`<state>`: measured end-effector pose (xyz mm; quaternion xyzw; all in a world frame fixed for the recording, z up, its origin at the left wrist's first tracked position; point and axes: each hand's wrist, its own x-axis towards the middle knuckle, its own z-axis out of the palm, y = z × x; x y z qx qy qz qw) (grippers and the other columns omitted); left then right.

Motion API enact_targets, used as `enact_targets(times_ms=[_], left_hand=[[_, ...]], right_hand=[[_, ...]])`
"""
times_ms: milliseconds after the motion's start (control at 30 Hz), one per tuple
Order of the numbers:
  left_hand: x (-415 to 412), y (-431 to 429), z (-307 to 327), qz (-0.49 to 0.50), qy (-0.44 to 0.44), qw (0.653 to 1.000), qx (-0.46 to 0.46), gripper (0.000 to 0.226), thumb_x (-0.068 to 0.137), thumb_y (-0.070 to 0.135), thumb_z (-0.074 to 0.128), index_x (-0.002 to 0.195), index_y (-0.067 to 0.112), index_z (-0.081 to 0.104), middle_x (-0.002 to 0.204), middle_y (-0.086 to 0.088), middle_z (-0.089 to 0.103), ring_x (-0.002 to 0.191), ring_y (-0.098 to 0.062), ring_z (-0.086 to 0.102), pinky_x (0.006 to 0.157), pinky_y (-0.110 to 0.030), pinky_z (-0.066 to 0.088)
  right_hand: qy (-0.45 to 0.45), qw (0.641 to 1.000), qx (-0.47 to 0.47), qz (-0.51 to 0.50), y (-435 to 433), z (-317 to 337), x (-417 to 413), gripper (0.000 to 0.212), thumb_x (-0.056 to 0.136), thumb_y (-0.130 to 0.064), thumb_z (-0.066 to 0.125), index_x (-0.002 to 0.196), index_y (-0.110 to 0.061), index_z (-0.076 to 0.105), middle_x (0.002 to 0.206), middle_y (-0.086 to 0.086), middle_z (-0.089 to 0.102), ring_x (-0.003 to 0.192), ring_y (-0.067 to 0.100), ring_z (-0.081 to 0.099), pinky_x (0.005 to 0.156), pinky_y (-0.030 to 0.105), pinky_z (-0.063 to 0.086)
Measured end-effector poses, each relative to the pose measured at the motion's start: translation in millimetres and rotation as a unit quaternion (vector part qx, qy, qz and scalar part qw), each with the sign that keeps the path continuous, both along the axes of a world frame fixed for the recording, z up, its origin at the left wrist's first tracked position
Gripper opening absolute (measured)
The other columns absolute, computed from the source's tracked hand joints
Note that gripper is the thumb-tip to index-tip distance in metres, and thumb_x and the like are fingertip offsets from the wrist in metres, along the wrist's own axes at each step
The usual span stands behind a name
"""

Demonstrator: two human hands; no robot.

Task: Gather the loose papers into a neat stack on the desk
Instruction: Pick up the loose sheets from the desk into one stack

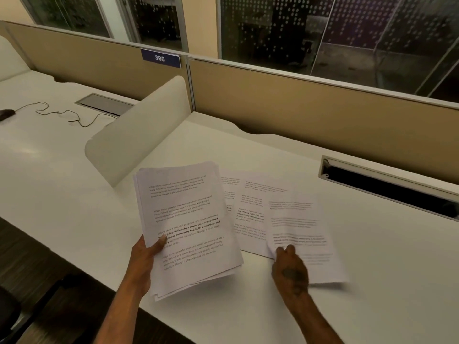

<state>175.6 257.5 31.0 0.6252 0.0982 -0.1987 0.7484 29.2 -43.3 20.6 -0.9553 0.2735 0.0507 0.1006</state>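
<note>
My left hand [145, 254] grips a thick bundle of printed papers [186, 219] by its left edge, held tilted above the white desk [372, 281], thumb on the top page. To the right, a blurred loose sheet [303, 234] is pinched at its lower left edge by my right hand [289, 268] and sits slightly lifted. Two more printed sheets [250, 207] lie flat on the desk between the bundle and the lifted sheet, partly covered by both.
A white curved divider [139, 135] stands left of the papers. An open cable slot [387, 184] is set into the desk at the right. Tan partition panels [298, 108] run along the back. A mouse [6, 113] with cord lies on the neighbouring desk.
</note>
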Motion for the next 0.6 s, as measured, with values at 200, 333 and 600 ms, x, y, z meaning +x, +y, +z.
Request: enact_targets(times_ms=[200, 333, 600], left_hand=[[3, 5, -4, 0.003, -0.001, 1.0, 0.003, 0.035, 0.091, 0.017, 0.066, 0.126, 0.022, 0.063, 0.109, -0.012, 0.079, 0.093, -0.036, 0.076, 0.068, -0.049, 0.065], [3, 5, -4, -0.002, 0.003, 1.0, 0.0, 0.034, 0.092, 0.016, 0.065, 0.126, 0.021, 0.063, 0.11, -0.014, 0.078, 0.094, -0.037, 0.076, 0.069, -0.049, 0.065], [4, 6, -2, -0.002, 0.003, 1.0, -0.008, 0.034, 0.087, 0.019, 0.068, 0.121, 0.023, 0.065, 0.111, -0.013, 0.078, 0.095, -0.036, 0.076, 0.069, -0.047, 0.065]], right_hand=[[-0.107, 0.955, 0.154, -0.229, -46, -11, 11, 0.058, 0.09, -0.058, 0.057, 0.122, -0.011, 0.068, 0.122, 0.015, 0.065, 0.107, 0.034, 0.065, 0.086, 0.035, 0.054], [-0.029, 0.929, 0.112, -0.351, -111, -6, 9, 0.062, 0.091, -0.044, 0.063, 0.136, -0.004, 0.048, 0.134, 0.025, 0.046, 0.123, 0.044, 0.045, 0.101, 0.053, 0.042], [-0.064, 0.847, 0.336, -0.406, -152, -10, 5, 0.043, 0.074, -0.012, 0.083, 0.111, 0.006, 0.068, 0.107, 0.025, 0.071, 0.098, 0.041, 0.068, 0.094, 0.054, 0.054]])
